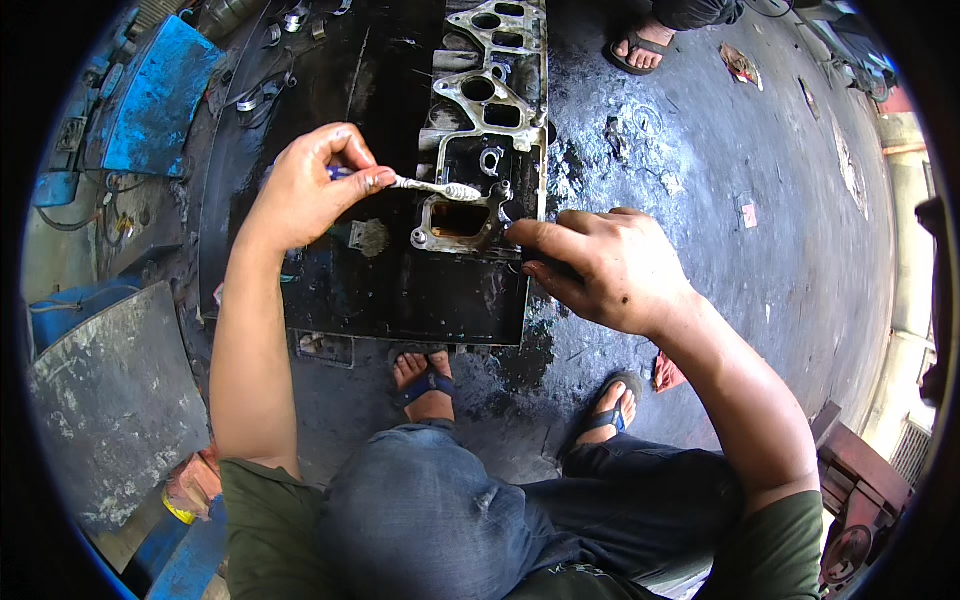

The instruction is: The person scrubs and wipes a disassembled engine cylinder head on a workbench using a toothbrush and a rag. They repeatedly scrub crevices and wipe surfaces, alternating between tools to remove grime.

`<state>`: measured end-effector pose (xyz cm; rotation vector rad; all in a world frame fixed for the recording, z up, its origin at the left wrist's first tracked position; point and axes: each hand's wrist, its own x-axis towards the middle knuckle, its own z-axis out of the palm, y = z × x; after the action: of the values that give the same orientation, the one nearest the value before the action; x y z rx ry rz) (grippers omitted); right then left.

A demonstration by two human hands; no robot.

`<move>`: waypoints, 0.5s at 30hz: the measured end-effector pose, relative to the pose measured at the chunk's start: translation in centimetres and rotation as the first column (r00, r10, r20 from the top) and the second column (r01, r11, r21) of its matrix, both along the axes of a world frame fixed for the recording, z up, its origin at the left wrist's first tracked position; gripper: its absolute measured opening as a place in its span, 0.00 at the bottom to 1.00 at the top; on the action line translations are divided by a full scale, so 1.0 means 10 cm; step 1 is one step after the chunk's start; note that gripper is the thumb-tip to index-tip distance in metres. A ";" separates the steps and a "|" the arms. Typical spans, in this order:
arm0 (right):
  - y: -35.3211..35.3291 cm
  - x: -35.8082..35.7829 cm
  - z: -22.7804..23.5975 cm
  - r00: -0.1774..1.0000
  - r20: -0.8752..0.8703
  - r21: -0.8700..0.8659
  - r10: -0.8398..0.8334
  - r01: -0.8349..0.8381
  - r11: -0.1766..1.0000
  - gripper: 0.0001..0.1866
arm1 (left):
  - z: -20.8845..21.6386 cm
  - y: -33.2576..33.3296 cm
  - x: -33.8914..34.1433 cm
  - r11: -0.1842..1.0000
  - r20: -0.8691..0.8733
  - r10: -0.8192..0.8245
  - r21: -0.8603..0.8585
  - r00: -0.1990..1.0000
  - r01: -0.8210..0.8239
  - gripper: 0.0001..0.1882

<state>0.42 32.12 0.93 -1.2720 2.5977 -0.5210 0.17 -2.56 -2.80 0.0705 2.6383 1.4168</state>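
My left hand [318,185] pinches a toothbrush [415,185] by its blue-and-white handle. The brush's white bristled head lies over the near end of a long metal engine part [480,170], just above a rectangular opening with brownish wet insides. At that part's near right corner is my right hand [610,262], its fingers curled and thumb below. A small pale bit shows by the index fingertip, but what those fingers hold is too small to tell. Round ports and rectangular openings run along the part away from me.
Under the part is a black, oily metal table [350,290]. Loose rings and small metal pieces [265,95] lie at its far left. A wire brush [368,237] rests left of the opening. Blue machinery [160,95] stands left; another person's sandalled foot [642,48] is at the far right.
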 end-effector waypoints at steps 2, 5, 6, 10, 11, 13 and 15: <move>-0.06 -0.01 0.06 0.999 -0.014 0.060 0.045 -0.044 0.997 0.18 | -0.08 -0.04 0.12 0.998 0.001 -0.008 0.060 1.000 0.008 0.14; -0.14 -0.03 0.14 0.999 -0.003 0.086 0.044 -0.044 0.995 0.18 | -0.24 -0.05 0.30 0.987 0.044 0.035 0.154 0.998 -0.041 0.13; -0.16 -0.04 0.16 0.999 -0.001 0.092 0.040 -0.040 0.995 0.18 | -0.29 -0.05 0.34 0.984 0.063 0.048 0.171 0.997 -0.058 0.12; -0.26 -0.07 0.21 1.000 0.014 0.121 0.025 -0.026 0.992 0.19 | -0.34 -0.01 0.38 0.984 0.016 0.043 0.175 0.999 -0.045 0.13; -0.28 -0.08 0.21 1.000 0.010 0.126 0.025 -0.026 0.992 0.20 | -0.32 0.01 0.37 0.986 0.007 0.035 0.164 0.999 -0.036 0.13; -0.28 -0.08 0.21 1.000 0.012 0.136 0.025 -0.026 0.990 0.18 | -0.24 0.04 0.33 0.988 0.001 0.028 0.149 1.000 -0.027 0.13; -0.25 -0.07 0.18 0.999 -0.002 0.091 0.040 -0.039 0.995 0.15 | -0.12 0.08 0.29 0.987 0.029 0.013 0.159 0.999 -0.018 0.13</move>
<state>-0.33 29.65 2.75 -1.2933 2.5620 -0.3891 3.11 -1.79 -4.03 0.0473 2.5040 1.6190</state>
